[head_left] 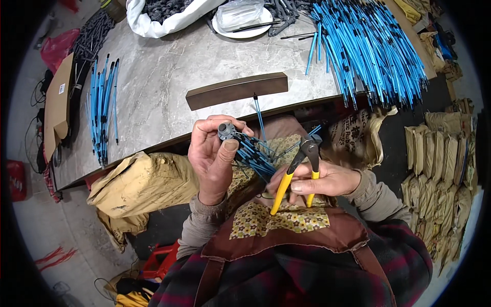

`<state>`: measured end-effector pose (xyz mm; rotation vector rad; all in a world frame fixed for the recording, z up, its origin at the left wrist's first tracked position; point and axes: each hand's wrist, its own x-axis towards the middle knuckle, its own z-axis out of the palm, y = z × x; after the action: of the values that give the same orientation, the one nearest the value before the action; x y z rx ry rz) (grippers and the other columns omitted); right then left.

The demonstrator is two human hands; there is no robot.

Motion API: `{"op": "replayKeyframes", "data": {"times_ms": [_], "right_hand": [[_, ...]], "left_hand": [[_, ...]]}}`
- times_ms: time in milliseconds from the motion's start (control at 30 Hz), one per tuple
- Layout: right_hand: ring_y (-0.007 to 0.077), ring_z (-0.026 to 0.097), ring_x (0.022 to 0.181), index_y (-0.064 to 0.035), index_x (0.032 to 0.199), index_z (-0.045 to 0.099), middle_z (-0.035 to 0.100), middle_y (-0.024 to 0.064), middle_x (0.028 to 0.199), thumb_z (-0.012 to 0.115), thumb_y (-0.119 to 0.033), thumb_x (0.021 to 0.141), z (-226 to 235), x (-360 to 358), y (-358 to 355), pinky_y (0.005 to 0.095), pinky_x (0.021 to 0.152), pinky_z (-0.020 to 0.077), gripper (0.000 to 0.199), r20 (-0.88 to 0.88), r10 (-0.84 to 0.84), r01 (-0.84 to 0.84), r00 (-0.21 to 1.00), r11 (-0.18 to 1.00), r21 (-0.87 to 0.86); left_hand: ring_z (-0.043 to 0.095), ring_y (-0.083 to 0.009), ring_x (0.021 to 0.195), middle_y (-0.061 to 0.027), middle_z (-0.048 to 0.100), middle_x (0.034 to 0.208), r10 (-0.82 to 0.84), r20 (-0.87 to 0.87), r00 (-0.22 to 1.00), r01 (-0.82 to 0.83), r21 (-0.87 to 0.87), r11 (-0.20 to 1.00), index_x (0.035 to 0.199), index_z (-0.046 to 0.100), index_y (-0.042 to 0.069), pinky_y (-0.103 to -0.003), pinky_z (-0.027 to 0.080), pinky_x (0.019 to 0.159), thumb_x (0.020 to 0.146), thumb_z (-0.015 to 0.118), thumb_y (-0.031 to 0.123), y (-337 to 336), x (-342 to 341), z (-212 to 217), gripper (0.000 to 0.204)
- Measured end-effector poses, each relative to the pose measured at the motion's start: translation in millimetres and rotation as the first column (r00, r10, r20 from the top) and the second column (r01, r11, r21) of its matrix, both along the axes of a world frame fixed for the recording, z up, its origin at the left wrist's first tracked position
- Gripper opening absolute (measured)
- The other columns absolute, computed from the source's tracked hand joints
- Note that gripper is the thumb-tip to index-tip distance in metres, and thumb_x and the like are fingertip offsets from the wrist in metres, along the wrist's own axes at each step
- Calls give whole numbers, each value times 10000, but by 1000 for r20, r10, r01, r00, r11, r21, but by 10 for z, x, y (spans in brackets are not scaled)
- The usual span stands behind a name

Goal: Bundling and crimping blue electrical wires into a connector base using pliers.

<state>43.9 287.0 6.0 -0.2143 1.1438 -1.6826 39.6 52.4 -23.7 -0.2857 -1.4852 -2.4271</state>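
My left hand [207, 158] is closed around a ribbed grey hub [226, 131], with the thumb pressed on its side. Thin blue rods with dark ends [255, 159] fan out from the hub over my lap, and one sticks up toward the table edge. In my right hand [338, 180] are yellow-handled pliers [283, 193], their dark jaws raised beside the rods. The handles are spread, and some of the right fingers are hidden behind them. A flowered, brown-edged apron [279, 217] lies beneath both hands.
The grey marbled table [153, 82] carries a dark brown bar [237, 90] near its front edge. A large heap of blue rods [373, 46] lies at right, a smaller group [102, 110] at left. Behind stand a white plate [266, 31] and white sack [148, 29]. A tan sack [146, 181] leans below.
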Motion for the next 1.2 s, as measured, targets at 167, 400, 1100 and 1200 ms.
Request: {"op": "replayKeyframes", "data": {"times_ms": [167,400,1100,1200], "right_hand": [[108,609,620,32,1221,534,689,121,939,555,-165,1001,-25,37,-160,189,462,426,296,-137,-53,41,989,995,-95],[125,592,641,2,1086,564,682,133,1003,536,-172,1011,204,-296,-135,203,522,456,192,-308,0,13,951,999,40],[164,519,663,-21,986,534,598,54,796,554,-243,995,512,-637,-67,314,598,439,223,-592,428,-229,683,895,383],[162,522,668,-19,971,541,604,55,793,554,-248,995,547,-650,-75,314,604,444,231,-587,418,-237,693,901,362]], "left_hand": [[626,-283,896,-170,583,1052,-9,0,1000,9,5,1000,1094,480,9,-408,509,862,897,688,140,-18,0,0,315],[645,-295,938,-177,582,1085,-67,-32,997,69,46,997,1115,485,-1,-388,543,875,872,691,62,-41,12,-2,325],[629,-283,968,-169,610,1040,-42,36,998,44,-44,998,1064,528,7,-402,519,902,842,742,130,22,94,88,331],[631,-281,971,-168,609,1044,-48,38,998,49,-37,998,1065,533,7,-399,522,906,836,746,112,17,102,89,330]]}}
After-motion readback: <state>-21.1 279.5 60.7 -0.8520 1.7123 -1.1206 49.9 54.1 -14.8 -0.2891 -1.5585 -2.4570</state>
